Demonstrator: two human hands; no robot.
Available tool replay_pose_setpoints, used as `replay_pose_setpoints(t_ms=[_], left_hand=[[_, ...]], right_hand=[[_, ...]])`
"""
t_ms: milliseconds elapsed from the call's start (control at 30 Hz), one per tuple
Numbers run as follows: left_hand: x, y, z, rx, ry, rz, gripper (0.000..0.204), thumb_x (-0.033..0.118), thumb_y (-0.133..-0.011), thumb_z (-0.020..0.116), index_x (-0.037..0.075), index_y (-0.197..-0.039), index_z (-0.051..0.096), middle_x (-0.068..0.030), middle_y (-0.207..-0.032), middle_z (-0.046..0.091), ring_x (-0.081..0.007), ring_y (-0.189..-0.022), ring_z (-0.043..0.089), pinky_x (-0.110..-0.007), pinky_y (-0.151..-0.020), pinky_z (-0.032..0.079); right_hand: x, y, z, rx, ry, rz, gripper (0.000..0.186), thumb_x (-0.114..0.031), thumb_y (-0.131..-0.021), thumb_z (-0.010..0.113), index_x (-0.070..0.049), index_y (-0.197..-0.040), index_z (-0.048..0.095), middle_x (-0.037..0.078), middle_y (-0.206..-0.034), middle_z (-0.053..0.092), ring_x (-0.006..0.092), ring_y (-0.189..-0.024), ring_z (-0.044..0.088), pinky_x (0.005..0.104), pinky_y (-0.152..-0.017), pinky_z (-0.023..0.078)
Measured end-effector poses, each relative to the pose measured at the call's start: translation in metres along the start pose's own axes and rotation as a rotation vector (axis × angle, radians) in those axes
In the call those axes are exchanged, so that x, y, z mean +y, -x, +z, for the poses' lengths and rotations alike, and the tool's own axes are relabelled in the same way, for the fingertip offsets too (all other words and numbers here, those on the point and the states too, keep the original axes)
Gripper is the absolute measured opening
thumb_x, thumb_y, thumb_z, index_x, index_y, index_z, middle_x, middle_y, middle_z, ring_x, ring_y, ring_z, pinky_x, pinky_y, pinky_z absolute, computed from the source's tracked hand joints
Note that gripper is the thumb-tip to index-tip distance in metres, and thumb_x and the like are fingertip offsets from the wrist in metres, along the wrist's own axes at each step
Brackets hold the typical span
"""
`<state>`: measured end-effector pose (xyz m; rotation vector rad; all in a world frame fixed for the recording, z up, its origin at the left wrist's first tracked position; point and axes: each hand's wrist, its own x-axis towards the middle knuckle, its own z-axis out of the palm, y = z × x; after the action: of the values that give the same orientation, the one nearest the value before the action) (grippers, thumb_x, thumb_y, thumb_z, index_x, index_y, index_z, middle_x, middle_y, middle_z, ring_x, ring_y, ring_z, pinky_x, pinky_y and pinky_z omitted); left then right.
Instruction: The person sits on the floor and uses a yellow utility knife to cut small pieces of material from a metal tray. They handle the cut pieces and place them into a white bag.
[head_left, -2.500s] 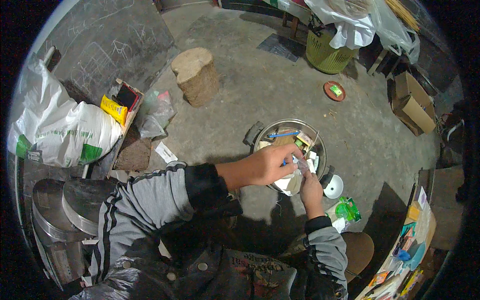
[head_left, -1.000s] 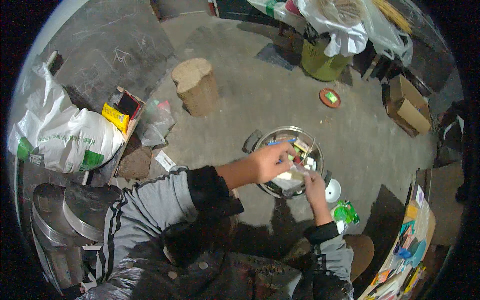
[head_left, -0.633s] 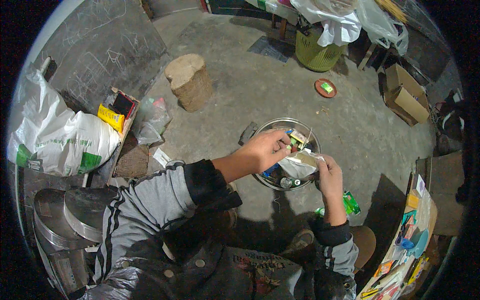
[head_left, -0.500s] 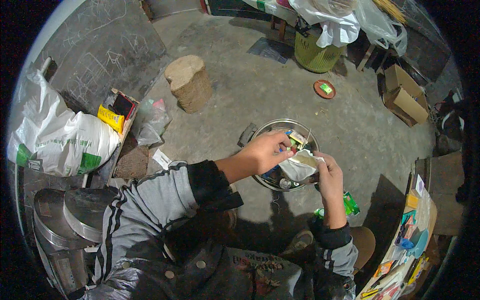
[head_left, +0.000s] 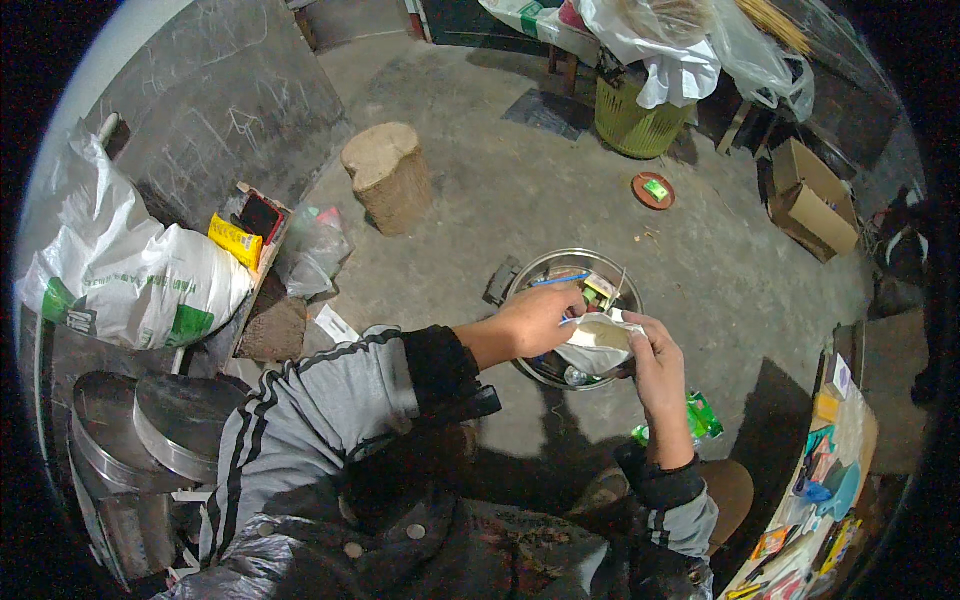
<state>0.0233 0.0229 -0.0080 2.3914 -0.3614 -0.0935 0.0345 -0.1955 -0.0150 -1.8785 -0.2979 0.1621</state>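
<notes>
A white cloth-like pouch (head_left: 592, 352) hangs over a round metal basin (head_left: 571, 254), its mouth gaping and a pale inside showing. My right hand (head_left: 658, 370) grips the pouch's right edge between thumb and fingers. Beside the pouch's left edge is my left hand (head_left: 535, 320), its fingers curled down and closed. What those fingertips hold, if anything, is hidden. Inside the basin lie small items, among them a thin blue stick (head_left: 560, 280) and a yellowish small box (head_left: 602, 288). The pouch and my hands cover much of the basin.
A tree-stump stool (head_left: 388, 180) stands beyond on the left. Farther off are a green basket (head_left: 640, 120), a brown dish (head_left: 654, 191) and a cardboard box (head_left: 815, 200). At right is a cluttered low table (head_left: 848, 425); a green packet (head_left: 703, 415) lies near my right forearm.
My left hand has shifted slightly toward the pouch's left edge, its fingertips now lower and more hidden. The blue stick shows more clearly. My right hand keeps its grip; the whole view has shifted slightly.
</notes>
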Motion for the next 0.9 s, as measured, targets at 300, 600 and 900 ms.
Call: replay_pose_setpoints(t_ms=[300,600,900], left_hand=[[-0.008,0.003,-0.014,-0.066,-0.047,-0.142,0.026,0.025,-0.084,0.060,0.004,-0.099,0.060,-0.0191,-0.090,0.065,-0.0371,-0.085,0.061,-0.045,-0.072,0.048],[0.007,0.005,-0.025,0.098,0.010,-0.053,0.022,0.024,-0.084,0.059,0.005,-0.096,0.061,-0.0191,-0.087,0.064,-0.0376,-0.082,0.061,-0.045,-0.070,0.048],[0.025,0.011,-0.044,0.189,0.243,-0.057,0.019,0.023,-0.086,0.061,0.004,-0.093,0.061,-0.0154,-0.075,0.064,-0.0245,-0.069,0.062,-0.037,-0.062,0.047]], right_hand=[[-0.005,-0.002,-0.013,-0.012,0.106,-0.220,0.026,-0.011,-0.089,0.047,0.004,-0.101,0.064,0.006,-0.105,0.061,0.0108,-0.073,0.059,0.0224,-0.060,0.047],[-0.026,0.009,-0.016,0.011,-0.195,0.106,0.027,-0.014,-0.090,0.047,0.001,-0.105,0.063,0.004,-0.089,0.062,0.0095,-0.060,0.055,0.0226,-0.053,0.044],[-0.012,0.002,-0.023,0.015,-0.172,0.125,0.027,-0.012,-0.089,0.047,0.004,-0.104,0.063,0.009,-0.109,0.061,0.0152,-0.095,0.056,0.0254,-0.083,0.043]])
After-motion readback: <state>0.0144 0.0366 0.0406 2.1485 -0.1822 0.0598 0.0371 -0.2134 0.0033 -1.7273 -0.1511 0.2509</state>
